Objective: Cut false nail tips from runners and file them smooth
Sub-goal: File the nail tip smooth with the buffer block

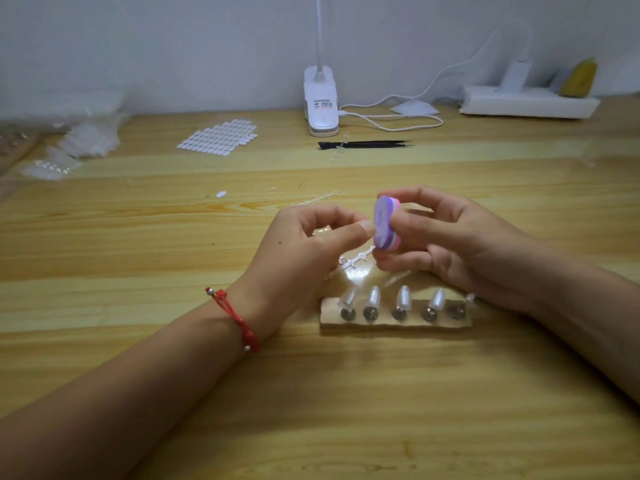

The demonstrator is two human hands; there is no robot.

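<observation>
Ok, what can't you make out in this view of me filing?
Head view only:
- Whatever the left hand pinches against the buffer block: hidden by its thumb and fingers.
- Rightmost peg on the wooden stand: its tip is partly behind the right hand.
- Label on the lamp clip: too small.
- Bags far left: blurred.

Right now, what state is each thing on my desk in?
Left hand, pinching against the buffer block, presumably a hidden nail tip.
Right hand, gripping the buffer block.
Buffer block, held on edge above the table.
Nail stand, flat on table, tips mounted on it.
Runner, lying on table below the hands.
Plug, seated in the power strip.
</observation>
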